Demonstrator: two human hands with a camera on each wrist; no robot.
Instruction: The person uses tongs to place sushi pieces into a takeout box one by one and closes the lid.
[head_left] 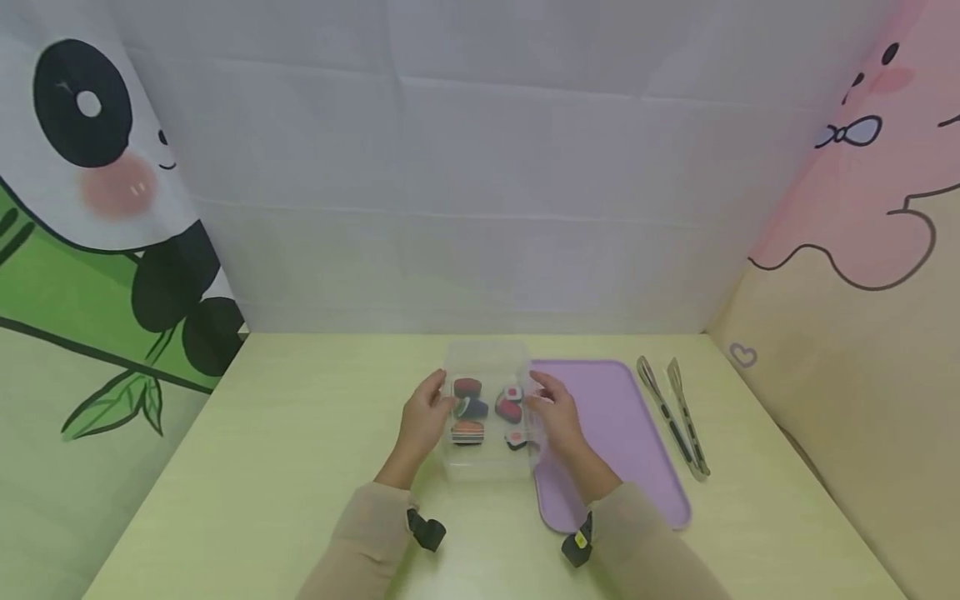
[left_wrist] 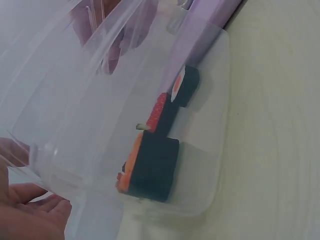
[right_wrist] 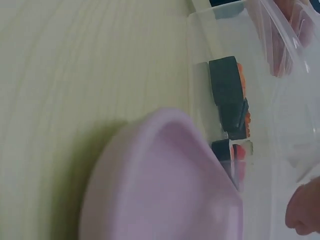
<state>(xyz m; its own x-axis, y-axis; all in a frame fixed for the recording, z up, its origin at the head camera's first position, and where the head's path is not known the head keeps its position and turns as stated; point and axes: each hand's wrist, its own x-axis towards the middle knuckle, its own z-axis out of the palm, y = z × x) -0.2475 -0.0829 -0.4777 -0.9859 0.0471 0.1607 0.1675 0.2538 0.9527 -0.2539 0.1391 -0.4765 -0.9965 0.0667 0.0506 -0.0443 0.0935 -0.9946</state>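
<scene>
A clear plastic container point(head_left: 489, 468) stands between the two hands, with several sushi pieces inside. At its left side the left hand point(head_left: 426, 421) grips the rim with thumb and fingers. The right hand point(head_left: 558, 417) holds the opposite side, beside the purple tray. Among the pieces are an orange-topped sushi point(head_left: 468, 432), a red-topped one point(head_left: 467, 387) and a small white-and-pink roll point(head_left: 516, 438). Through the clear wall, the left wrist view shows a dark-wrapped sushi piece point(left_wrist: 155, 167) on the container's floor. Dark-wrapped sushi point(right_wrist: 226, 82) also shows in the right wrist view.
A purple tray point(head_left: 615, 433) lies right of the container, its left edge partly behind it. Metal tongs point(head_left: 681, 417) rest farther right on the pale wooden table point(head_left: 300, 433). A white cloth point(head_left: 480, 167) hangs at the back, with printed cloths on both sides.
</scene>
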